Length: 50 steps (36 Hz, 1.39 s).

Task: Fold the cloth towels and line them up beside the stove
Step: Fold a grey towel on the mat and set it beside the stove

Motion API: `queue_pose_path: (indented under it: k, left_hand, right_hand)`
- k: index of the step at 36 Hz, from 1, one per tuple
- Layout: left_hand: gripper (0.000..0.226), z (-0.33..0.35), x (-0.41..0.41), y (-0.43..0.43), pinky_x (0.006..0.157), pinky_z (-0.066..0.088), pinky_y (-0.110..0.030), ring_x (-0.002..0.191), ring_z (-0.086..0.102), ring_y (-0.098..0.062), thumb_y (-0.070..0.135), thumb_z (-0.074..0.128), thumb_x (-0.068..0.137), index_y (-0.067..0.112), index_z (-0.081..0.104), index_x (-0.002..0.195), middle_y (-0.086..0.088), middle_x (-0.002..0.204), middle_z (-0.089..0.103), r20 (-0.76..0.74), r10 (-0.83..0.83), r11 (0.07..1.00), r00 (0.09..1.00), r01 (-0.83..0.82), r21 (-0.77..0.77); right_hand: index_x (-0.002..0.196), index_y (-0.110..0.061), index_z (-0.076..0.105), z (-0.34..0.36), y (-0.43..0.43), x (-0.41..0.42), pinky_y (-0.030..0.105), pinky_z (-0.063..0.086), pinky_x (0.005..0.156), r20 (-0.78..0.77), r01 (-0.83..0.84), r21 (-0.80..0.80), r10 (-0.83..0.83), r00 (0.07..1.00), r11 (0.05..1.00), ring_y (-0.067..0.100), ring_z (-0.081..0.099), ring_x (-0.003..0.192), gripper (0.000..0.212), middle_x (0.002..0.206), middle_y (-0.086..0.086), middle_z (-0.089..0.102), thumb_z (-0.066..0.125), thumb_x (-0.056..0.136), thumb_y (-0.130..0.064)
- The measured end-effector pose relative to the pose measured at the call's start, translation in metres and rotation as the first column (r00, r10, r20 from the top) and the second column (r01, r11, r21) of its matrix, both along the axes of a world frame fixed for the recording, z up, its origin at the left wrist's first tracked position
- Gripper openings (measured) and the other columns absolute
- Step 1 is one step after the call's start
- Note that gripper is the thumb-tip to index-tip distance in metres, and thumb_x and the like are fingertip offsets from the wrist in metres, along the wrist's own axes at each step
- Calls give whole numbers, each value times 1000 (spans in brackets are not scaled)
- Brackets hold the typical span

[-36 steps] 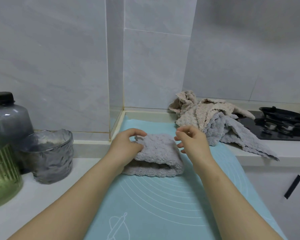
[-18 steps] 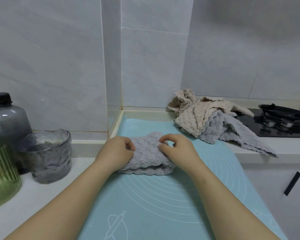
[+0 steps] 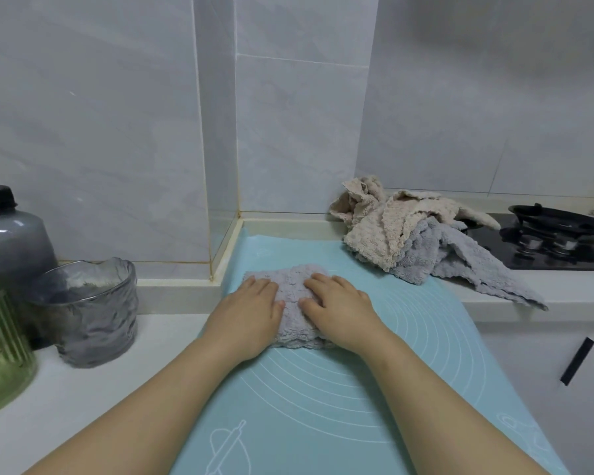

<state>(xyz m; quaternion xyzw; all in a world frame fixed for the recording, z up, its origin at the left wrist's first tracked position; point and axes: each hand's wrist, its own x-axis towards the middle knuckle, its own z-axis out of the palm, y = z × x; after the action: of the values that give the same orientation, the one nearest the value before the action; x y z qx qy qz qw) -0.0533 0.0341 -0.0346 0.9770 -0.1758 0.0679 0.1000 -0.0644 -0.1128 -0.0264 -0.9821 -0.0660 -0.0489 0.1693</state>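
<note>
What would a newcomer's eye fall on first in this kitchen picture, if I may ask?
Most likely the middle, where the left hand and the right hand press flat on a folded grey towel lying on the blue mat. Next comes the rumpled heap of unfolded towels, beige over grey, at the back right beside the black stove.

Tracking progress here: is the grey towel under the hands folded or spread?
Folded: the grey towel shows stacked edges, left hand and right hand pressing it flat.
</note>
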Motion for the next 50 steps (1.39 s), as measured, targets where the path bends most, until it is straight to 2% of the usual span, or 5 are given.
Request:
queue_pose_path:
  k: [17,26,34,44,50]
  left_hand:
    - [46,-6,-2,0,112,13,-22,142,19,-13,27,22,102,13,24,146,0,154,23,-96,-24,995,995,14,-103]
    - [58,-13,1,2,111,22,-32,139,24,-24,23,38,97,10,13,148,-7,153,24,-23,103,945,994,-105,-311]
    - [58,0,5,-2,100,34,-37,128,39,-33,25,46,93,13,22,144,-13,143,40,-134,234,888,963,-268,-375]
    - [56,12,-16,5,75,39,-13,89,54,1,15,67,80,30,39,127,16,106,55,-460,129,425,878,-469,-775]
    - [60,30,-14,6,70,42,-16,84,49,-9,2,63,84,10,36,137,6,104,48,-580,125,437,805,-570,-696]
  right_hand:
    - [150,-21,14,-13,5,-7,44,2,116,-153,73,65,-62,986,995,18,5,146,55,159,-4,6,20,100,-43]
    - [132,-23,49,-12,-5,-6,37,35,105,5,139,481,-162,987,866,22,47,124,41,135,1,52,45,94,-39]
    - [138,-19,36,-8,-9,2,38,27,99,-81,243,272,-229,970,931,31,39,124,51,130,10,53,36,94,-45]
    - [143,-23,28,-7,2,-8,34,25,96,1,284,206,-291,957,936,24,38,118,61,126,3,53,45,89,-45]
    - [135,-19,40,2,3,-13,34,29,92,-104,367,294,-352,930,883,23,47,109,57,118,2,58,50,86,-48]
